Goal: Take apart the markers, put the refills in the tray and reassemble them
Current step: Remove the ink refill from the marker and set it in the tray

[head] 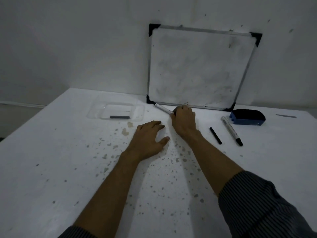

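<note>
My right hand (184,121) is closed around the near end of a white marker (163,108) that lies on the table just in front of the whiteboard, pointing up and left. My left hand (148,136) rests flat on the table beside it, fingers spread, holding nothing. A clear plastic tray (137,112) sits at the back left with one dark refill (119,116) lying in it. To the right lie a loose black refill (215,135) and a second white marker (231,130) with a black cap end.
A small whiteboard (199,69) leans against the wall at the back of the table. A blue and black eraser (247,117) sits at the right rear. The white tabletop (68,169) is speckled with grey stains; its left edge runs diagonally.
</note>
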Available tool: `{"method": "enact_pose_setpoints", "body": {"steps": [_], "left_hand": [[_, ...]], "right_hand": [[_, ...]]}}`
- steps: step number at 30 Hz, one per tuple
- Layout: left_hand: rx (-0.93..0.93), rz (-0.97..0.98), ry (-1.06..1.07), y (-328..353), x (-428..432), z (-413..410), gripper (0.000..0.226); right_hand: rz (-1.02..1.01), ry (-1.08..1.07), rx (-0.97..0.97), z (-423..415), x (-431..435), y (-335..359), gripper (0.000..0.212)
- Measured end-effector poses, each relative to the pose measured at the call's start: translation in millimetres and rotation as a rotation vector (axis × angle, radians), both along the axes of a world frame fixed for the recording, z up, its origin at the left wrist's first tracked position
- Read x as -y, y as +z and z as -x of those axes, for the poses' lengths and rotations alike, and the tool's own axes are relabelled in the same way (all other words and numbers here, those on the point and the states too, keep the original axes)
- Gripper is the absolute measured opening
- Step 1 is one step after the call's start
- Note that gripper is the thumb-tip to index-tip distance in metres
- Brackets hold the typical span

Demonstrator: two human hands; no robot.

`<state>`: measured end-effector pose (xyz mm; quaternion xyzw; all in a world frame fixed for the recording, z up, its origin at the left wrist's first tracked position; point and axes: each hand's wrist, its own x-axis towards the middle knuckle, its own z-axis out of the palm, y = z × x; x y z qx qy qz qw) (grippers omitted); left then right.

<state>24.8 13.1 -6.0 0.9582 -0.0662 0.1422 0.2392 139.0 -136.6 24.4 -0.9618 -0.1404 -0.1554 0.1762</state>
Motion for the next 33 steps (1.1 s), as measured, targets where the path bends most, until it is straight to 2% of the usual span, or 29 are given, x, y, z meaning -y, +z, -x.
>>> {"method": "enact_pose_setpoints", "body": {"steps": [2, 4, 7, 9, 12, 15, 18, 21, 23, 25, 28, 30, 33], "left_hand": [[-0.014, 0.034, 0.007, 3.7, -0.3, 0.5, 0.064], [-0.057, 0.173, 0.034, 9.9, -0.6, 2.1, 0.064], [-0.132, 0.61, 0.067, 26.1, 5.1, 8.3, 0.062], [-0.095, 0.818, 0.024, 35.8, 12.0, 13.1, 0.047], [-0.044, 0.867, -0.099, 46.5, 30.2, 27.9, 0.033], [-0.061, 0.933, -0.133, 48.6, 48.4, 41.8, 0.037], [-0.12, 1.029, -0.186, 52.5, 49.9, 49.8, 0.04], [-0.148, 0.884, -0.208, 52.5, 44.2, 57.2, 0.041], [-0.101, 0.613, -0.156, 48.3, 41.3, 57.8, 0.034], [-0.026, 0.306, -0.144, 42.6, 38.9, 56.2, 0.035], [0.179, 0.013, -0.146, 35.2, 42.1, 54.6, 0.047], [0.318, -0.081, -0.169, 31.1, 44.0, 52.6, 0.048], [0.423, -0.084, -0.212, 29.4, 49.3, 50.3, 0.041]], "right_hand": [[-0.133, 0.013, -0.047, 23.9, 10.4, -0.6, 0.03], [-0.299, 0.041, -0.117, 51.9, 22.2, 0.9, 0.029], [-0.479, 0.132, -0.197, 94.5, 43.0, 4.6, 0.026], [-0.521, 0.156, -0.211, 118.2, 57.1, 6.2, 0.026], [-0.585, 0.197, -0.278, 144.5, 74.5, 5.8, 0.027], [-0.633, 0.336, -0.347, 158.0, 84.4, 7.2, 0.025], [-0.691, 0.345, -0.285, 160.6, 84.5, 10.4, 0.032], [-0.815, 0.294, -0.239, 155.1, 83.2, 12.7, 0.033], [-0.889, 0.276, -0.274, 151.6, 84.2, 13.1, 0.04], [-0.877, 0.256, -0.273, 147.7, 85.0, 10.5, 0.048], [-0.748, 0.204, -0.205, 140.6, 84.9, 6.8, 0.056], [-0.651, 0.192, -0.186, 133.6, 87.1, 6.8, 0.055], [-0.595, 0.203, -0.241, 126.7, 90.5, 6.3, 0.057]]}}
